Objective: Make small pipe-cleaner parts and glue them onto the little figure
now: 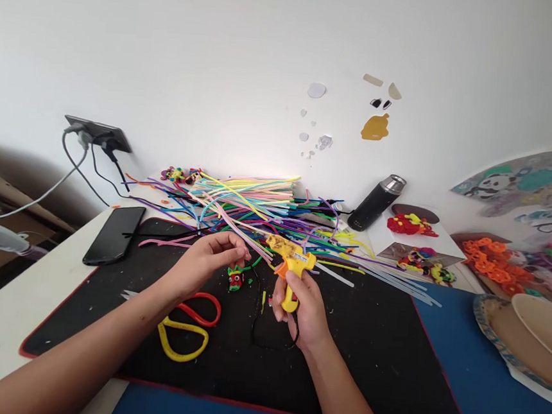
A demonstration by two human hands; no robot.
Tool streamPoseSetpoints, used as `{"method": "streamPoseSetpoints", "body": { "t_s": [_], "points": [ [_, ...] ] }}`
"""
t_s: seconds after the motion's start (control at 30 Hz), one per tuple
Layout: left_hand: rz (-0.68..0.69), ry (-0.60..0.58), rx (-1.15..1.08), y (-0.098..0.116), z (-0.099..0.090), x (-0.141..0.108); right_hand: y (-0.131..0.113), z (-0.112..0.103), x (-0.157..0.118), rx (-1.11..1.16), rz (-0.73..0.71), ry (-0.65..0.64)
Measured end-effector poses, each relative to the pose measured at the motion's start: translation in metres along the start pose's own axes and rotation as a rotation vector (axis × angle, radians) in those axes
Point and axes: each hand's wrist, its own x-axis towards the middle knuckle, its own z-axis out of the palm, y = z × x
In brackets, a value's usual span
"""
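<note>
My right hand (303, 306) is wrapped round a yellow hot glue gun (294, 263) with an orange trigger; its nozzle points left toward my other hand. With fingertips pinched, my left hand (216, 256) grips a small pinkish piece (247, 254), too small to name. Just below it on the black mat (349, 368) sits a little red and green figure (235, 279) with eyes. Scissors (188, 328) with one red and one yellow handle lie under my left forearm, which hides part of them. A tiny yellow strip (263, 302) lies near the glue gun.
Pipe cleaners (252, 195) in many colours are heaped along the wall. A phone (115, 235) lies at the left, and a black flask (377, 203) leans at the right. Beyond are a white box (384, 242) with red crafts and a round container (511, 337).
</note>
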Motion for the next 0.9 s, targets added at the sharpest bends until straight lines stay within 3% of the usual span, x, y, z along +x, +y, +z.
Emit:
{"method": "streamPoseSetpoints", "body": {
  "t_s": [0.37,0.9],
  "points": [
    [-0.016,-0.059,0.051,-0.005,0.003,-0.002,-0.006,0.001,-0.007,0.143,0.046,-0.115],
    [0.021,0.005,0.013,0.011,-0.002,-0.005,0.006,0.004,-0.011,-0.175,0.016,-0.045]
  ]
}}
